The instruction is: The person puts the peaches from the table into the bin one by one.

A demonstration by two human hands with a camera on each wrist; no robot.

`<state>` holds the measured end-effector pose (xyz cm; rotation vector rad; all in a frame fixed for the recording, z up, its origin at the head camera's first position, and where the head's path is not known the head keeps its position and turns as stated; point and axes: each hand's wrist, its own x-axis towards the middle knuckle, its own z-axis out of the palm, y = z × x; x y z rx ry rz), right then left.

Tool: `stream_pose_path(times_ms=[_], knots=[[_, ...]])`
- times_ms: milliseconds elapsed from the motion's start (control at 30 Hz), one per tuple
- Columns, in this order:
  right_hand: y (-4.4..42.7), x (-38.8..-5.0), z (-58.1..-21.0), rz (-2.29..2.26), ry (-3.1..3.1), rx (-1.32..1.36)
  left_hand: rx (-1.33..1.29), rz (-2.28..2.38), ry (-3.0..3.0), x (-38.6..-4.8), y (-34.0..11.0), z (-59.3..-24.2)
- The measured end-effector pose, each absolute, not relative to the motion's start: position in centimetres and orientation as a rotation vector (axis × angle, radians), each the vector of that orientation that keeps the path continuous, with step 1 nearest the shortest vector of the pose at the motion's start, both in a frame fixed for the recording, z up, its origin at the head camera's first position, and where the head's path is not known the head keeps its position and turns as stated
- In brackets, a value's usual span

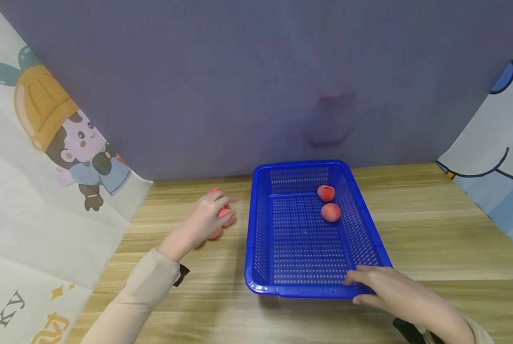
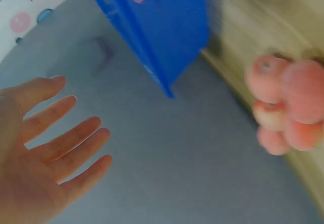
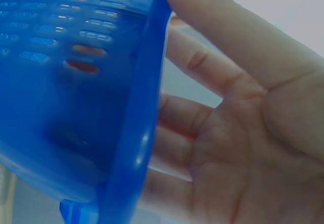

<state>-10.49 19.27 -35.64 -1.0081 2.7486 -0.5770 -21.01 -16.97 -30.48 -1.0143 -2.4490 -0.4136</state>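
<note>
A blue plastic basket [image 1: 305, 289] with slotted walls stands on the table, and two peaches [image 1: 331, 212] lie inside along its right side. My right hand [image 1: 387, 286] grips the basket's near right corner. In the right wrist view, the fingers and thumb [image 3: 238, 41] of that hand lie on either side of the blue rim [image 3: 136, 148]. Left of the basket, my left hand [image 1: 205, 217] hovers over a cluster of several peaches [image 1: 215, 233], partly hiding them. The left wrist view shows this hand [image 2: 55, 153] with fingers spread and holding nothing, apart from the clustered peaches [image 2: 304, 92].
The wooden table [image 1: 432, 229] meets a grey-blue backdrop [image 1: 239, 86] just behind the basket. Printed cloth sheets [image 1: 20, 229] with cartoon figures flank the table on the left and right.
</note>
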Motion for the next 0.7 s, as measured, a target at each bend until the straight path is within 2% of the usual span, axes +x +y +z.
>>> stream_pose_path(times_ms=[300, 700], knots=[[19.4, -10.4, -35.6, -0.585, 2.761, -1.027, -0.882, -0.467, -2.544, -21.2, -20.6, -33.1], [19.2, -10.5, -35.2, -0.596, 2.725, -1.003, -0.691, -0.464, -2.688, -21.0, -23.5, -34.8]])
